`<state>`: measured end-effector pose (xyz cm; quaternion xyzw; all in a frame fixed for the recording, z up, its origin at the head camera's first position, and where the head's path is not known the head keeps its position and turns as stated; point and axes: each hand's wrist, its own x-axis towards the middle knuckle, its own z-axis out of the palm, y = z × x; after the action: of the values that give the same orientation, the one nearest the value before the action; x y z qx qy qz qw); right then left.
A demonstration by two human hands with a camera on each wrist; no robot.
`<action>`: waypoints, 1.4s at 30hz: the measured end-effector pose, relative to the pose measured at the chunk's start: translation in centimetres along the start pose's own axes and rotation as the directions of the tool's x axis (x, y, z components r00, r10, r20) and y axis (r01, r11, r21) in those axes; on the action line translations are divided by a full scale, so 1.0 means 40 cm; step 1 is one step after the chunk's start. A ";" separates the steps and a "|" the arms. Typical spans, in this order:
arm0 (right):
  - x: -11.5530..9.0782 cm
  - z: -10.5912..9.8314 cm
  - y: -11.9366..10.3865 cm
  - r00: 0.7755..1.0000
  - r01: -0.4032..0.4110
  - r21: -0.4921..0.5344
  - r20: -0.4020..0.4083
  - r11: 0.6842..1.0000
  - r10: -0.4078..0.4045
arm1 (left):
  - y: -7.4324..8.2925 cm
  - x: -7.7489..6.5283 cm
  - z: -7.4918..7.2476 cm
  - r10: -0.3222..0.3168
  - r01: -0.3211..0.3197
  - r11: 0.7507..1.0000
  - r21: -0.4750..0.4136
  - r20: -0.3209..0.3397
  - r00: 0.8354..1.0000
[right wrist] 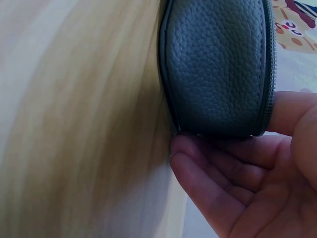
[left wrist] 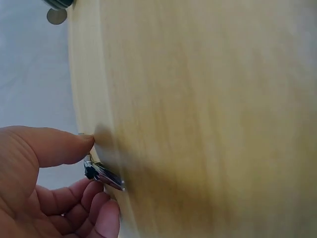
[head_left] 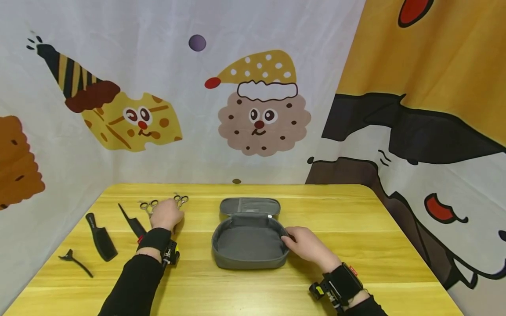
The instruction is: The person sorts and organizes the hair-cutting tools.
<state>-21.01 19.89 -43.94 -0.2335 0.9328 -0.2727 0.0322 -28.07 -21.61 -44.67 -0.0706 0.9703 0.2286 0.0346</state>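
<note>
My left hand [head_left: 167, 214] is over two pairs of hairdressing scissors at the back left of the table. Finger rings of one pair of scissors [head_left: 149, 205] show left of the hand, and those of the other scissors [head_left: 180, 200] show right of it. In the left wrist view, a shiny metal part of the scissors [left wrist: 105, 176] lies between thumb and curled fingers; the hand hides the rest. My right hand [head_left: 306, 244] grips the right wall of a grey zippered case [head_left: 249, 263], thumb over the rim and fingers outside. The case's lid [head_left: 258, 205] is folded back.
Left of my left hand lie a black tail comb [head_left: 136, 227], a broad black comb with a handle [head_left: 103, 243] and a black hair clip [head_left: 75, 262]. Behind the wooden table [head_left: 336, 210] hangs a printed curtain [head_left: 170, 74].
</note>
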 end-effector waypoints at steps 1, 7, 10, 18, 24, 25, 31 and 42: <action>0.001 0.001 0.001 1.000 0.001 -0.001 0.000 1.000 -0.001 | -0.002 0.002 0.001 -0.007 0.007 1.000 0.004 -0.004 1.000; 0.003 0.004 0.004 1.000 0.001 -0.010 -0.005 1.000 -0.001 | -0.004 0.006 0.004 -0.072 0.072 0.997 -0.017 -0.016 0.997; 0.003 0.004 0.005 1.000 0.000 -0.016 -0.013 1.000 -0.001 | -0.002 0.007 0.004 -0.096 0.095 0.995 -0.038 -0.024 0.995; 0.002 0.004 0.006 1.000 -0.001 -0.002 -0.004 1.000 0.001 | 0.003 0.004 0.005 -0.074 0.074 0.997 -0.001 -0.018 0.997; 0.005 0.009 0.011 1.000 0.007 -0.005 -0.004 1.000 -0.007 | -0.001 0.004 0.000 -0.053 0.053 0.999 -0.014 -0.008 0.999; 0.005 0.010 0.011 1.000 0.007 -0.007 -0.006 1.000 -0.007 | -0.002 0.005 0.000 -0.054 0.054 0.998 -0.023 -0.001 0.999; 0.001 0.009 0.010 1.000 0.009 -0.008 -0.009 1.000 -0.009 | -0.006 0.001 -0.014 -0.049 0.055 0.993 -0.103 0.059 0.997; 0.001 0.008 0.007 1.000 0.010 -0.013 -0.014 1.000 -0.010 | 0.002 -0.012 -0.035 -0.037 0.051 0.989 -0.140 0.099 0.994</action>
<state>-21.09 19.92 -44.36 -0.2366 0.9335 -0.2686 0.0227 -27.67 -22.11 -43.34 -0.0833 0.9469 0.2996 0.0814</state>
